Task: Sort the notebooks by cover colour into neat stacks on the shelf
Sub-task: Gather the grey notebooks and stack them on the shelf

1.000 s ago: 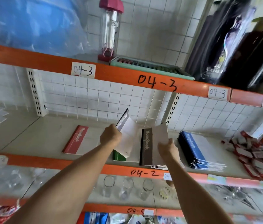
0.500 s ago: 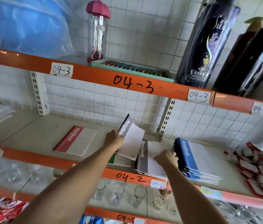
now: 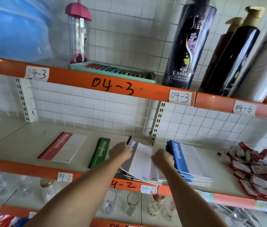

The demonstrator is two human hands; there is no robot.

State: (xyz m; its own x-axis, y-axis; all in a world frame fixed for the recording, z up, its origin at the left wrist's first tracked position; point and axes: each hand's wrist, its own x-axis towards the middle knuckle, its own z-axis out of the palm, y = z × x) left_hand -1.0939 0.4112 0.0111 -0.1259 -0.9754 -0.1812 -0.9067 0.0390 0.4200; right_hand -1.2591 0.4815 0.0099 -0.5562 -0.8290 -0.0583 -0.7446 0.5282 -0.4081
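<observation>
On the middle shelf (image 3: 22, 145) lie four groups of notebooks. A red notebook (image 3: 63, 147) lies flat at the left. A green stack (image 3: 100, 152) sits beside it. In the middle a fanned black stack (image 3: 143, 166) reaches the shelf's front edge. My left hand (image 3: 120, 151) grips the top black notebook at its left edge. My right hand (image 3: 162, 158) holds the black stack's right side, its fingers curled over the covers. A blue stack (image 3: 188, 161) lies just right of my right hand, its lower edges splayed.
A pile of small red and white packets (image 3: 259, 171) fills the shelf's right end. The upper shelf carries a pink-capped clear bottle (image 3: 78, 33), a tray of coloured pens (image 3: 113, 71) and tall dark bottles (image 3: 190, 43). Glasses (image 3: 132, 202) stand on the shelf below.
The black notebook in my left hand has come down from a raised tilt onto the black stack, uncovering the green stack. My right hand has lowered its notebook onto the stack.
</observation>
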